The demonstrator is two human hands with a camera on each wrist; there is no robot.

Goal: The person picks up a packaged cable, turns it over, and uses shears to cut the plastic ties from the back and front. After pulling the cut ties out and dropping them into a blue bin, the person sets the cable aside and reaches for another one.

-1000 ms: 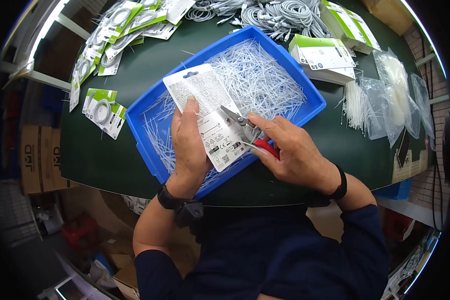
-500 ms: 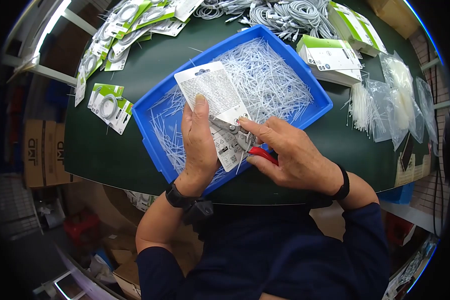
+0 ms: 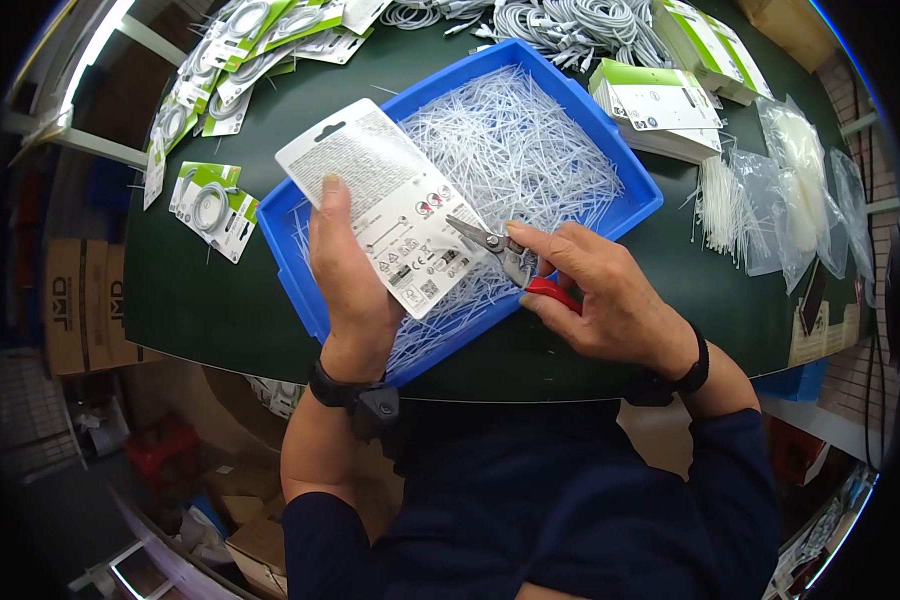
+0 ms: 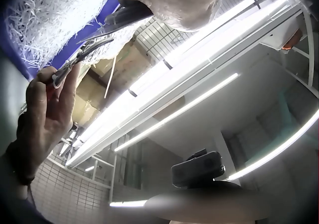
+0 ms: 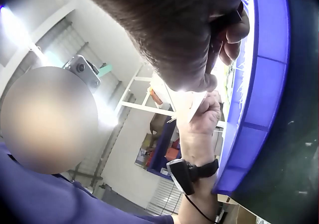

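Inspected item: one printed card (image 3: 395, 215), face up, raised over the blue tray (image 3: 642, 200) on the bench (image 3: 220, 320). Its long axis runs from eleven o'clock, at the hanging slot (image 3: 328, 131), to five o'clock. The left hand (image 3: 355, 275) is the nearer, gripping the card along its left edge, thumb on the print, fingers mostly hidden behind; the card lies towards one o'clock from it. The right hand (image 3: 610, 290) is closed round the red handle of a cutter (image 3: 517, 262), the card lying towards ten o'clock. Governing relation, in my judgement: the cutter's blades point to ten o'clock, tips over the card's right margin, crossing its axis obliquely. Whether blades and card touch cannot be told.
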